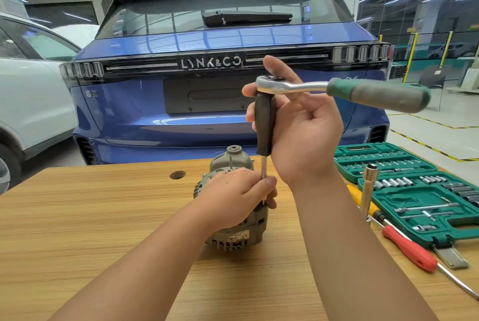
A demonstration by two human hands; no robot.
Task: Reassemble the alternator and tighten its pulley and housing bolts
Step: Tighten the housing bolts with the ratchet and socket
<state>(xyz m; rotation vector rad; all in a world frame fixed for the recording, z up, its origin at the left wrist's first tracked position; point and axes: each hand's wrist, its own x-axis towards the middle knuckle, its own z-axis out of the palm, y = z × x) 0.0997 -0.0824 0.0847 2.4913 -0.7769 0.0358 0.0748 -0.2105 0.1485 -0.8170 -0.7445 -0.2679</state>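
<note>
A grey alternator (239, 236) stands on the wooden table (103, 217), pulley end up. My left hand (237, 195) lies over its housing and pinches the thin steel shaft (263, 169) of a driver near its lower end. My right hand (298, 123) grips the driver's black handle (264, 126), held upright. A chrome ratchet (287, 86) with a green and grey grip (378, 95) sits on top of that handle and sticks out to the right. The driver's tip is hidden behind my left fingers.
An open green socket case (425, 198) lies at the right of the table. A long socket extension (369, 191) stands upright beside it, with a red-handled screwdriver (412, 250) and a yellow-handled one (363, 198). A blue car (220, 118) is parked just behind the table.
</note>
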